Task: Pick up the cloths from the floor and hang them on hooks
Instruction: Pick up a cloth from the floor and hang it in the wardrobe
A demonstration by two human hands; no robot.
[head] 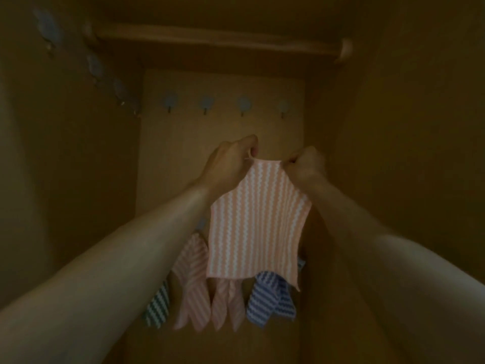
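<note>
While the peach striped cloth is held up inside the wooden cupboard, the hanging step is judged to be in hand: in the head view, its top edge is pinched at one corner by the left hand, where a small loop appears to stick out, and at the other by the right hand, fingers of both curled tight on the fabric. The cloth hangs flat below the fists, in front of the back panel. A row of four bare hooks is seen above the hands, apart from the cloth. The next move is judged to call for raising the loop and threading it over one hook tip. Lower down, a green cloth, two pink cloths and a blue cloth are already hung. More hooks are mounted on the left wall; a rail crosses overhead. Dim light and blur may hinder aiming.
</note>
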